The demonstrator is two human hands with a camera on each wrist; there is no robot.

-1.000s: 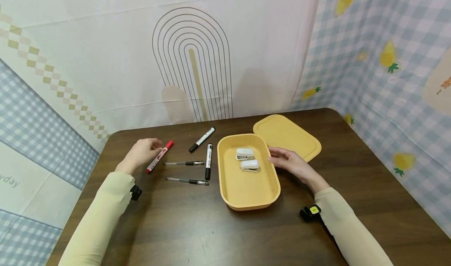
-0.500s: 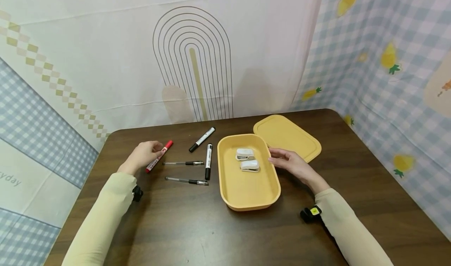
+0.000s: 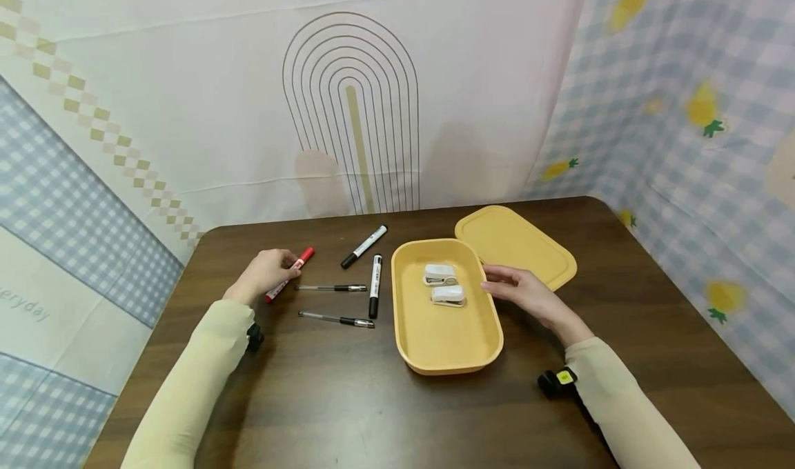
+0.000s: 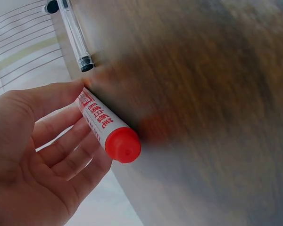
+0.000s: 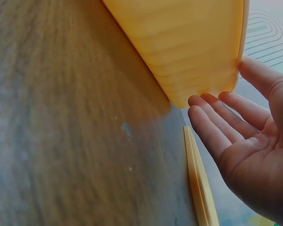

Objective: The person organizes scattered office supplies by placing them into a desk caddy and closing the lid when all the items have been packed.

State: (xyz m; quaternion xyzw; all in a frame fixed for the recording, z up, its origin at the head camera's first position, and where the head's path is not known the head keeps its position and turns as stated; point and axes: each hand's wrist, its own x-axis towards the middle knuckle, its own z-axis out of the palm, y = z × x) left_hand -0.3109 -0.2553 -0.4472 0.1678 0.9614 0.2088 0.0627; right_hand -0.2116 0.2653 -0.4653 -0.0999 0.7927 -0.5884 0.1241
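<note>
The left hand [image 3: 267,274] pinches the red marker [image 4: 104,120], a pen [image 3: 331,288] just beside that grip; the right hand [image 3: 524,293], fingers extended, touches the yellow box [image 3: 444,341].

The left marker [image 4: 104,120] is white with red ends (red lettering too); the two right markers [image 3: 375,286] are white and black. Tray [image 3: 441,341] and lid [image 3: 518,245] are yellow — the staplers [image 3: 448,295], white — on a dark brown, wood-grained table [image 3: 310,407]. Blue-and-white checks cover the right cloth [image 3: 658,145].
</note>
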